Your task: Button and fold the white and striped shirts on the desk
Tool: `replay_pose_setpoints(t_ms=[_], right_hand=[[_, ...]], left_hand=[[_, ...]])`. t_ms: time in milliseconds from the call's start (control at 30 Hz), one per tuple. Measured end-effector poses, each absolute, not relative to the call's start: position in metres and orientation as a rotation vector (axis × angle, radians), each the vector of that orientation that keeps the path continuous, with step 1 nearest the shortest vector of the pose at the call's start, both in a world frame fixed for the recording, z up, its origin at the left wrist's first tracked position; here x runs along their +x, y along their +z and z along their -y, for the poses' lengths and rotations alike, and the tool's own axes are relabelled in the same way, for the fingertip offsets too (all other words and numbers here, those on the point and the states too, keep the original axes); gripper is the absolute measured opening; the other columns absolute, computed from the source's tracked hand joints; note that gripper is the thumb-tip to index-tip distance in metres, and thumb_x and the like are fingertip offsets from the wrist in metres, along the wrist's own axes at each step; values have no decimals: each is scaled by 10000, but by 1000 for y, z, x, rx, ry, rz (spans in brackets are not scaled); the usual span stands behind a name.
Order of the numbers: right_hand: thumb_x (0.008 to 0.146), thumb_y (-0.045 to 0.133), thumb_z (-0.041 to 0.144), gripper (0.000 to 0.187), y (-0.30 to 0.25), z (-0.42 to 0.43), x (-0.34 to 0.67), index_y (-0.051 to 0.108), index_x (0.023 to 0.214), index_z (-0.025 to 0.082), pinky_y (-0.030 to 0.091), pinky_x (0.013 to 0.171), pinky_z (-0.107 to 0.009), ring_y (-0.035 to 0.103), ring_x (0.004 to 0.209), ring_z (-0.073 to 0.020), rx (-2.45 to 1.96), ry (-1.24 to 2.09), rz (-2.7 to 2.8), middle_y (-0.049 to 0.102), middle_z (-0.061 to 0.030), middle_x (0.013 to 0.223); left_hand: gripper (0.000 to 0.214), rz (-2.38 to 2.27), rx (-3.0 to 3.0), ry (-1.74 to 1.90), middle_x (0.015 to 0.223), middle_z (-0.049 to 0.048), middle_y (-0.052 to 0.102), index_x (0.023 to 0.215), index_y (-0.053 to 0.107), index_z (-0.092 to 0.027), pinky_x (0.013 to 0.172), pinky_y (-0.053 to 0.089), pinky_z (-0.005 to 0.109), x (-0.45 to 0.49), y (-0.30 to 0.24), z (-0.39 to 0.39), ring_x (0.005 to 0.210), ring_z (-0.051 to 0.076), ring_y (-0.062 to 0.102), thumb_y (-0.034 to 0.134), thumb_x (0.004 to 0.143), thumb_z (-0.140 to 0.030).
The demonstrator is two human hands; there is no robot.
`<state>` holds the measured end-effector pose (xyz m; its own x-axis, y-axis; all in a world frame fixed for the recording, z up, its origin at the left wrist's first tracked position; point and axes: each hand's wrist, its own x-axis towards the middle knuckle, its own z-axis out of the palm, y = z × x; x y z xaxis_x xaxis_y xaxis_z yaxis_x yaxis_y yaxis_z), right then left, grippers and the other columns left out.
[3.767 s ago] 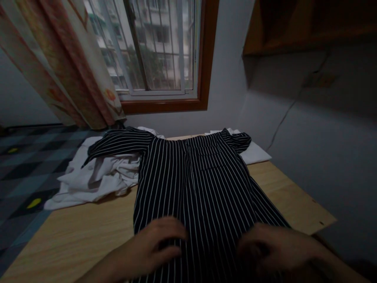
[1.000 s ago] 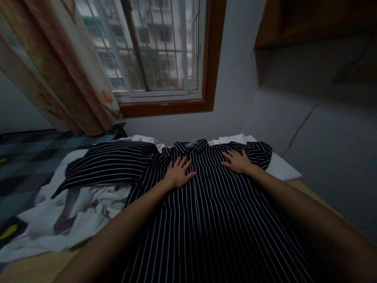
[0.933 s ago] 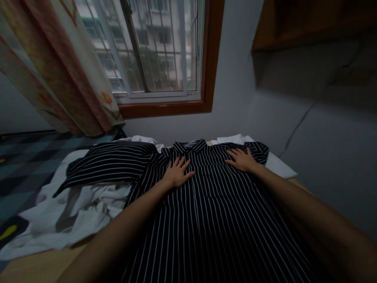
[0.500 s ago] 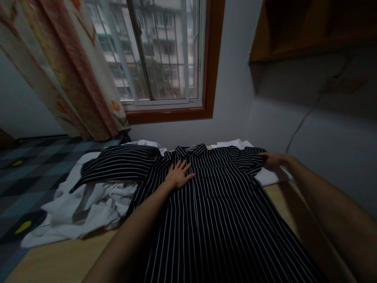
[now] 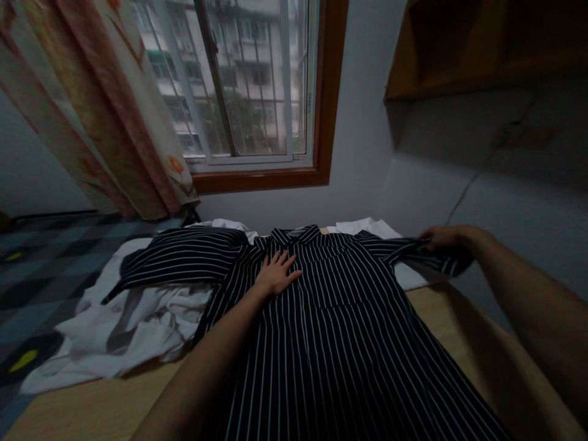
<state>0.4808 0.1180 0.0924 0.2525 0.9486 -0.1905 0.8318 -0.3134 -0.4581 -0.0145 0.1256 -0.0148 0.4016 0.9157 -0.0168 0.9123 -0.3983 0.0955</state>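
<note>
A black shirt with thin white stripes (image 5: 331,331) lies spread front side up, its collar (image 5: 296,234) toward the window. My left hand (image 5: 277,274) rests flat on the shirt's chest below the collar, fingers spread. At the right, my right hand (image 5: 443,237) is closed on the shirt's sleeve (image 5: 395,247), which is drawn out sideways and bunched, with its end hanging past my fingers. The other sleeve (image 5: 188,254) lies stretched out to the left over white cloth.
Rumpled white cloth (image 5: 138,331) lies under the left sleeve, and more white cloth (image 5: 367,228) is behind the right shoulder. The wooden table (image 5: 92,398) meets a checked bedspread (image 5: 27,288) at left. A wall shelf (image 5: 459,86) hangs upper right; a curtain (image 5: 105,110) hangs left.
My right hand has moved a little outward to the right, pulling the sleeve out with it, and the sleeve's end now hangs beyond the hand. My left hand stays on the chest.
</note>
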Motion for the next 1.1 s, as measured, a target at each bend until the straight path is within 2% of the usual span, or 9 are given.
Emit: replay_pose_setpoints(t_ms=[100,233,333,467,633,733,833,933,1100], right_hand=[[582,777,291,388,68,-120,477,725,938,147,549,720,-435,679,859,-325,-2460,808,1741,712,-200,950],[767,616,525,618,41,-130,444,588,1257,150,544,807,-380,655,1002,-277,-2121,739,1752,643,-180,1209],[748,662,435,497,33,-134,414,657,1124,109,530,821,-362,658,971,-275,-2162,645,1781,687,-175,1098],[795,546,227,290,48,-116,367,683,1021,108,525,801,-342,665,885,-236,-1825,785,1804,716,-125,970],[851,526,283,299,78,-37,283,668,1101,198,503,816,-336,620,909,-205,-1213,1207,1927,687,-58,1035],[860,570,342,303,86,11,250,667,1112,204,488,769,-314,591,847,-177,-962,1528,2073,668,-43,983],[824,633,399,365,86,24,258,667,1122,192,488,744,-305,585,784,-151,-850,1762,2133,666,-42,964],[802,634,370,434,73,2,291,636,1199,193,503,756,-322,605,781,-151,-1024,1612,1914,663,-76,1053],[756,656,223,505,33,-38,307,591,1256,196,502,874,-412,610,989,-234,-1423,903,1633,619,-127,1189]], left_hand=[[771,-1670,2553,69,1583,64,188,1503,275,-280,1146,95,560,-14,-16,-126,1462,309,110,203,879,-727],[746,-1665,2551,109,1580,58,207,1505,264,-289,1147,100,556,-14,-18,-126,1458,308,130,227,890,-709],[720,-1668,2534,187,1567,71,256,1502,270,-268,1146,129,537,-17,-15,-125,1449,298,175,258,907,-673],[633,-1657,2441,541,1428,119,482,1356,505,-166,1114,266,444,-12,-4,-117,1342,273,385,351,916,-595],[731,-1401,1553,809,1140,129,672,1136,644,-127,902,478,368,37,12,-80,1046,230,623,176,921,-646],[577,-1013,1204,727,991,116,712,1043,674,-134,791,518,339,71,23,-47,903,222,661,445,851,-627],[177,-987,1113,850,773,67,701,798,682,-144,721,515,313,88,37,-25,748,200,650,685,695,-288],[68,-1089,1072,1003,595,10,611,594,588,-159,623,479,277,90,52,-16,604,157,582,582,599,-92],[110,-950,986,1091,529,-30,510,558,521,-150,520,387,224,88,85,6,520,106,476,489,500,-61]])
